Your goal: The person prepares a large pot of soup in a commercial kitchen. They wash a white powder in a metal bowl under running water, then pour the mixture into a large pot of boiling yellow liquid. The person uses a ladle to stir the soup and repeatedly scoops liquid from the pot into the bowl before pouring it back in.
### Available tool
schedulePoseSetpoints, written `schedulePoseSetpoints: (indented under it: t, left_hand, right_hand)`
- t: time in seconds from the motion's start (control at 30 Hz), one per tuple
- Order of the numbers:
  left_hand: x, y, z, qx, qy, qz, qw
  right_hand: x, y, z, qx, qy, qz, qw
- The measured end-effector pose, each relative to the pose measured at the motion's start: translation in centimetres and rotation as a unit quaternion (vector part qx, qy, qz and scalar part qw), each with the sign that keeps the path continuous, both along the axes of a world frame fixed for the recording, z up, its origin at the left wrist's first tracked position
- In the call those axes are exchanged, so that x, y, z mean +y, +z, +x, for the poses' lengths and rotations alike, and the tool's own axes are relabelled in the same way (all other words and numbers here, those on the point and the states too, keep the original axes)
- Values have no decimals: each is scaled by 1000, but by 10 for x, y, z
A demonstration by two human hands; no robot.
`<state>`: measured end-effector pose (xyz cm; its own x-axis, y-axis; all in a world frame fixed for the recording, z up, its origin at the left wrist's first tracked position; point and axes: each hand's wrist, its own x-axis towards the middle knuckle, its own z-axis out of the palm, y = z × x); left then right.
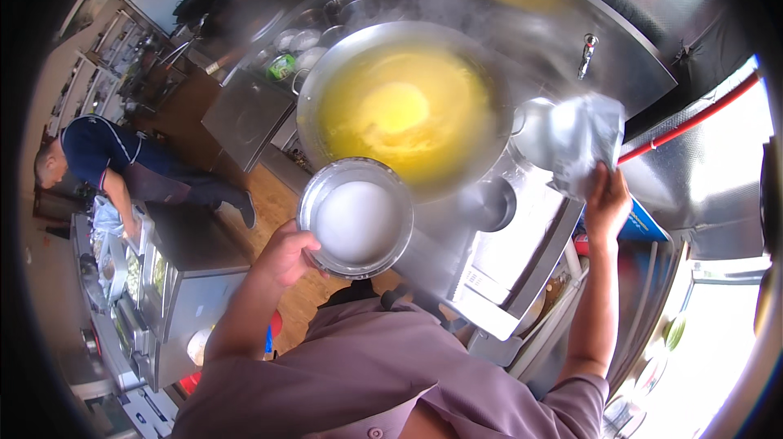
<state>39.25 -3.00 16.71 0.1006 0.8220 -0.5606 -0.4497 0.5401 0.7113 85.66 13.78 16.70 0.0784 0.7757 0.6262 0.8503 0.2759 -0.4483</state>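
Note:
My left hand [292,254] grips the rim of a round metal bowl [356,217] with white, fine-looking contents, at the near edge of a big metal pot [312,133]. Yellow liquid [397,109] fills the pot and steams, with a paler patch in its middle. On the right, my right hand [607,206] holds a silvery plastic bag [586,139], blurred, whose contents I cannot tell. Behind the bag stands a metal container [535,133], partly hidden. A small dark metal pot [492,203] sits between the big pot and a white appliance [489,310].
A faucet [588,55] juts from the steel back wall. Several bowls and a green packet [281,67] stand beyond the pot's left side. At the far left another person [147,158] bends over a steel counter [202,280] with food containers. A red pipe [691,118] runs along the right.

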Motion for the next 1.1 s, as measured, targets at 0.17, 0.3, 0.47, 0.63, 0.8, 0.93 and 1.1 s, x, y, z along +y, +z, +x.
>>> schedulePoseSetpoints:
  t: [0.17, 0.3, 0.47, 0.63, 0.8, 0.93, 1.1]
  left_hand:
    - [-12, -21, -98, 19, 49, 2, 999]
    - [-8, -26, -160, 31, 56, 15, 998]
    - [-13, -32, -210, 20, 76, 20, 997]
    - [-23, -43, -235, 12, 89, 38, 995]
    - [-38, -40, -236, 12, 123, 24, 992]
    - [-49, -44, -234, 16, 144, 24, 989]
    - [-57, -46, -229, 2, 156, 25, 987]
  right_hand:
    - [24, 13, -122, -102, 19, 0, 995]
    - [44, 2, -179, -179, 13, -53, 982]
    - [62, 5, -239, -241, -10, -124, 962]
    - [86, 4, -285, -286, 3, -156, 945]
    - [124, -16, -296, -278, 12, -131, 952]
    - [139, -14, -291, -248, -27, -148, 957]
    - [125, 6, -252, -248, -97, -163, 950]
